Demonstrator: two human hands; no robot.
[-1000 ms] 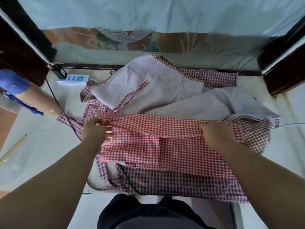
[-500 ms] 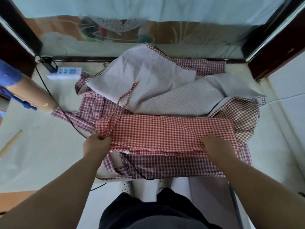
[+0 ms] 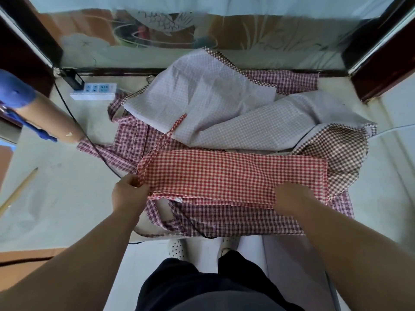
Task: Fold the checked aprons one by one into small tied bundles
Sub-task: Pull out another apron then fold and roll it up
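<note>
Since the frame a second back, my red checked apron (image 3: 233,173) has gone from a wide sheet to a long narrow band — folded over toward me, its near edge now lying between my two hands. That band lies flat across the pile of other aprons, roughly in the middle of the desk (image 3: 56,198).

My left hand (image 3: 129,195) is pinched closed on the band's left end, at the root of the strap (image 3: 167,138). The strap runs up and away over the pale checked apron (image 3: 202,97). My right hand (image 3: 292,196) lies on the band's near right edge, fingers curled down on the cloth; whether they grip it or only press it, I cannot tell.

Under the band lies a maroon checked apron (image 3: 235,223), showing along the near edge and at left. A brown checked apron (image 3: 332,151) lies just right of the band's end. A white power strip (image 3: 94,92) sits at the far left of the desk, its black cable (image 3: 74,122) running under the cloth.
</note>
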